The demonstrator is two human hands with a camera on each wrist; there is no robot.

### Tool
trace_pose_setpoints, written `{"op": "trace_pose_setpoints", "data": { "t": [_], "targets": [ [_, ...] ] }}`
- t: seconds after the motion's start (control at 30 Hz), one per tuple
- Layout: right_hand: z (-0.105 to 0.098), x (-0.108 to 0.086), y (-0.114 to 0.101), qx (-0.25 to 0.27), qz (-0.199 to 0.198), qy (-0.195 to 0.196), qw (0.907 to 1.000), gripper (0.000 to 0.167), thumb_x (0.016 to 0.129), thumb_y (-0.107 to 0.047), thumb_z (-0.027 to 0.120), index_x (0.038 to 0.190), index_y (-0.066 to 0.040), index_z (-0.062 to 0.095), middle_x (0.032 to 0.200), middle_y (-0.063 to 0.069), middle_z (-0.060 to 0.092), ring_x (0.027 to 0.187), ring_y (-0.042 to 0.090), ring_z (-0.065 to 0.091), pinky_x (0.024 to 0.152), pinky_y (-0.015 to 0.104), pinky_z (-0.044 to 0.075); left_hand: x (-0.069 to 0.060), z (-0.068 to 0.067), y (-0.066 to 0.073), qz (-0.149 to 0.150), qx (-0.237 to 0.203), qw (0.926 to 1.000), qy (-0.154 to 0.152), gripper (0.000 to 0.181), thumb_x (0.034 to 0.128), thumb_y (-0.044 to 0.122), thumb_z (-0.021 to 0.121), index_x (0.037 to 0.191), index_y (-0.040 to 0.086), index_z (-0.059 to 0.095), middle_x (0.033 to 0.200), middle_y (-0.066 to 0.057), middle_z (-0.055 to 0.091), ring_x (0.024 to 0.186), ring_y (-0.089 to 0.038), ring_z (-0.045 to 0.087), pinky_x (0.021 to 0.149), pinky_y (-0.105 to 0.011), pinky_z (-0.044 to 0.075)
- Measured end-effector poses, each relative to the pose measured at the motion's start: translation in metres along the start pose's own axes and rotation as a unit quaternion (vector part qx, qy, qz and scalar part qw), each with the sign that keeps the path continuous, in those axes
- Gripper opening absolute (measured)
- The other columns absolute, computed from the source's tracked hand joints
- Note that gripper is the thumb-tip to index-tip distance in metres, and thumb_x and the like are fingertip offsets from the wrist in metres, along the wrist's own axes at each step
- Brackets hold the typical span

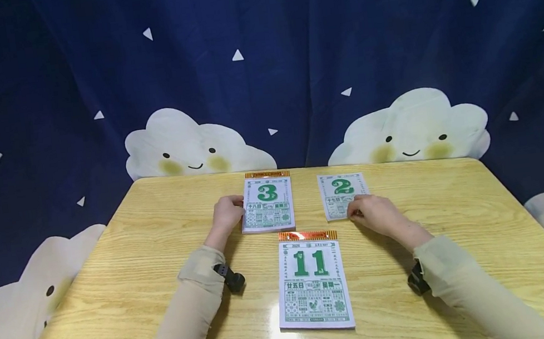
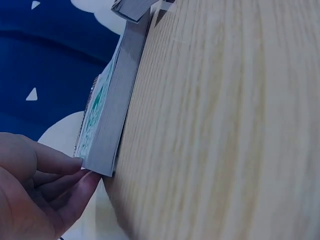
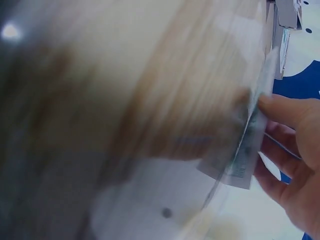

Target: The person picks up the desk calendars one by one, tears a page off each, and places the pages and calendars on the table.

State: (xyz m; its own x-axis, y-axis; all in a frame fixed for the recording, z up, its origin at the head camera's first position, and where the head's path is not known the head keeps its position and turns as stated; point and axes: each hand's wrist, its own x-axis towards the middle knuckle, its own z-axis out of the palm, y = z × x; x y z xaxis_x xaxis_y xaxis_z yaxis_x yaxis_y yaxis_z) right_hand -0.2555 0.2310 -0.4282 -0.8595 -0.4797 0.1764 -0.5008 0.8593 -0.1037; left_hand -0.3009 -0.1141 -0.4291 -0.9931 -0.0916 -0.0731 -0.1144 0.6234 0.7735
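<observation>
In the head view, a tear-off calendar [image 1: 268,206] showing a green 3 lies at the table's far side, with an orange strip along its top. My left hand [image 1: 228,213] holds its left edge; in the left wrist view, the thumb is at the face and the fingers are against the side of the thick pad [image 2: 114,112]. To the right is a loose calendar page [image 1: 337,189] with a green 2. My right hand [image 1: 377,214] pinches its lower right part, and the right wrist view shows the page [image 3: 247,155] tilted between thumb and fingers, partly blurred.
A second tear-off calendar [image 1: 313,282], showing 11, lies nearer on the wooden table [image 1: 117,310]. A dark blue curtain [image 1: 283,50] with white clouds and triangles hangs behind the table's far edge. Dark devices [image 1: 234,281] sit on both wrists.
</observation>
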Motion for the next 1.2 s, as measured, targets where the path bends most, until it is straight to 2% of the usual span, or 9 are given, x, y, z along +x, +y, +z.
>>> {"op": "trace_pose_setpoints", "data": {
  "t": [0.1,0.23,0.37,0.53,0.67,0.83,1.03,1.2],
  "targets": [
    [0.000,-0.001,-0.001,0.000,0.000,-0.018,0.9998,0.005,0.077,-0.016,0.070,0.079,-0.020,0.069,0.082,-0.003,0.059,0.073,0.015,0.058,0.064,0.035,0.050,0.000,0.001,0.000,0.003,0.019,0.9998,0.008,0.039,0.0783,-0.003,0.056,0.117,-0.001,0.060,0.103,-0.015,0.063,0.094,-0.024,0.056,0.079,-0.031,0.048],
    [-0.001,-0.001,-0.002,0.005,0.006,-0.038,0.9992,0.004,0.078,-0.018,0.070,0.082,-0.019,0.069,0.084,-0.003,0.059,0.074,0.014,0.056,0.066,0.035,0.049,0.000,0.001,-0.001,0.004,0.021,0.9997,0.014,0.037,0.0783,-0.002,0.057,0.115,0.000,0.062,0.101,-0.014,0.065,0.093,-0.024,0.058,0.076,-0.030,0.048],
    [-0.005,-0.001,-0.004,0.012,0.010,-0.045,0.9989,0.006,0.078,-0.019,0.070,0.084,-0.019,0.070,0.085,-0.003,0.059,0.075,0.014,0.056,0.067,0.035,0.049,-0.002,-0.003,-0.001,0.004,0.004,0.9998,0.020,0.035,0.0790,-0.002,0.056,0.113,0.001,0.063,0.100,-0.014,0.066,0.091,-0.023,0.060,0.069,-0.024,0.048],
    [-0.010,-0.002,-0.009,0.029,0.020,-0.034,0.9988,0.007,0.079,-0.019,0.069,0.085,-0.017,0.070,0.089,0.000,0.062,0.082,0.019,0.060,0.072,0.039,0.050,-0.009,-0.009,0.002,-0.002,-0.034,0.9992,0.022,0.038,0.0790,-0.002,0.052,0.116,0.002,0.061,0.100,-0.015,0.065,0.084,-0.021,0.061,0.060,-0.019,0.047],
    [-0.014,-0.003,-0.014,0.059,0.034,-0.032,0.9972,0.011,0.079,-0.018,0.067,0.089,-0.014,0.070,0.088,0.001,0.062,0.079,0.019,0.059,0.072,0.038,0.050,-0.016,-0.011,0.003,-0.006,-0.070,0.9973,0.018,0.037,0.0806,-0.001,0.055,0.117,0.000,0.059,0.100,-0.017,0.064,0.082,-0.021,0.061,0.061,-0.021,0.050],
    [-0.013,-0.005,-0.021,0.103,0.056,-0.032,0.9926,0.016,0.080,-0.017,0.067,0.093,-0.008,0.069,0.084,0.001,0.062,0.070,0.013,0.055,0.065,0.031,0.047,-0.026,-0.008,0.003,-0.015,-0.096,0.9952,0.005,0.034,0.0826,0.001,0.057,0.117,-0.001,0.058,0.100,-0.017,0.062,0.082,-0.023,0.060,0.068,-0.028,0.053],
    [-0.013,-0.010,-0.032,0.157,0.090,-0.028,0.9832,0.020,0.081,-0.016,0.065,0.097,-0.004,0.067,0.090,0.008,0.064,0.074,0.017,0.059,0.066,0.033,0.050,-0.039,-0.006,0.006,0.005,-0.080,0.9968,0.009,0.029,0.0818,0.005,0.057,0.110,0.000,0.063,0.096,-0.015,0.064,0.075,-0.018,0.058,0.057,-0.019,0.046],
    [-0.017,-0.015,-0.043,0.197,0.119,-0.050,0.9720,0.024,0.083,-0.017,0.063,0.101,-0.002,0.065,0.090,0.009,0.065,0.078,0.020,0.060,0.069,0.035,0.050,-0.047,-0.006,0.009,0.002,-0.090,0.9959,-0.008,0.025,0.0810,0.006,0.059,0.104,-0.001,0.066,0.094,-0.014,0.064,0.072,-0.015,0.056,0.058,-0.019,0.046]
  ]
}}
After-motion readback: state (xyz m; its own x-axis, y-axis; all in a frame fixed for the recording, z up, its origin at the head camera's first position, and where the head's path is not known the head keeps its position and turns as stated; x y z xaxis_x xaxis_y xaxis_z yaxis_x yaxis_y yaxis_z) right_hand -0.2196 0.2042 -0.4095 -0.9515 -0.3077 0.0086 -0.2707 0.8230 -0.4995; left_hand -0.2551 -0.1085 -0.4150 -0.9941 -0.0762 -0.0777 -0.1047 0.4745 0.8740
